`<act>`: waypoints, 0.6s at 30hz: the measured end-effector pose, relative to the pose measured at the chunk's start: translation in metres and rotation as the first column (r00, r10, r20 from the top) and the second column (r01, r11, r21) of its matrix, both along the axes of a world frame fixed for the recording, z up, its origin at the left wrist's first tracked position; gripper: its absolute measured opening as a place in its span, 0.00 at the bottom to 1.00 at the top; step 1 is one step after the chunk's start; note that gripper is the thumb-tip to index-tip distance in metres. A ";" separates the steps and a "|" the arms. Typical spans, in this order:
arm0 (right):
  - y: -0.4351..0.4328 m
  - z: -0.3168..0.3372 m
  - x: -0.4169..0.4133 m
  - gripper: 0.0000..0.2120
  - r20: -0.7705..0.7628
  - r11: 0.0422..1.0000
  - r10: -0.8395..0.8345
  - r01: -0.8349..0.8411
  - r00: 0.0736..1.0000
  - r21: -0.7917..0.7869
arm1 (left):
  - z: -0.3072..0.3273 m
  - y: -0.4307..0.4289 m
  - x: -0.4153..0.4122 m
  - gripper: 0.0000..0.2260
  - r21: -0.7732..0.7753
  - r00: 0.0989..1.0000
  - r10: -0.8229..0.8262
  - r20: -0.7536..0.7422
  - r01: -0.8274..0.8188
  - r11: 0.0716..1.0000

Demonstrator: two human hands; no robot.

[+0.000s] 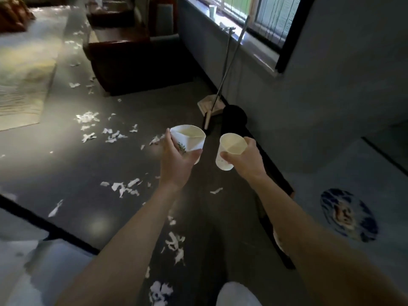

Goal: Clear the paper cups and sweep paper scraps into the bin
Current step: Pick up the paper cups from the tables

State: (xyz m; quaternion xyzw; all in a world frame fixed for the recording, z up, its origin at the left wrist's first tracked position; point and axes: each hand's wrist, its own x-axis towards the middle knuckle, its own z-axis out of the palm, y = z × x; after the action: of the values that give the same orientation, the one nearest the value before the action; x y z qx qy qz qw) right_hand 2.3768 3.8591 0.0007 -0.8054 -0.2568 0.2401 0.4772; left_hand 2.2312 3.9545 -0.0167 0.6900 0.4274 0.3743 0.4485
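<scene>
While both arms reach out over dark floor (pixel 66 173), each hand holds one paper cup. Left hand (pixel 176 161) curls fingers and thumb round squashed cup (pixel 189 138) with green leaf print, rim bent. Right hand (pixel 246 161) wraps fingers round plain cup (pixel 230 150), gripping its side. Cups close together, not touching, up in air. White paper scraps (pixel 88 117) lie all over floor, many on left and near feet. Dustpan with long handle (pixel 208 103) stands by wall under window (pixel 276 18). Dark round thing (pixel 235 114) sits just past cups; cannot tell what it is.
</scene>
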 end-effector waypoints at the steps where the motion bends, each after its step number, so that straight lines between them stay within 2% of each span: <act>1: 0.019 -0.001 0.023 0.38 0.001 1.000 -0.014 0.014 1.000 0.006 | -0.001 0.019 0.022 0.43 0.015 1.000 -0.009 -0.010 0.009 1.000; 7: 0.155 -0.021 0.170 0.38 -0.024 0.995 -0.077 0.078 0.997 0.058 | -0.015 0.157 0.170 0.43 0.083 0.997 -0.051 -0.049 0.055 0.995; 13: 0.275 -0.030 0.307 0.37 -0.048 0.988 -0.148 0.150 0.988 0.035 | -0.020 0.276 0.310 0.45 0.036 0.994 -0.103 -0.040 0.105 0.994; 18: 0.345 -0.053 0.395 0.36 -0.066 0.968 -0.252 0.251 0.965 -0.024 | -0.044 0.363 0.408 0.39 -0.022 0.975 -0.202 -0.090 0.200 0.979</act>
State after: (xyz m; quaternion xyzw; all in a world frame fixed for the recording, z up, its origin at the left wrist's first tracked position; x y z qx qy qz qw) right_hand 2.7721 4.2039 -0.0519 -0.8266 -0.1341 0.2069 0.5059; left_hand 2.6390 4.3174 -0.0605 0.7432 0.3779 0.2924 0.4685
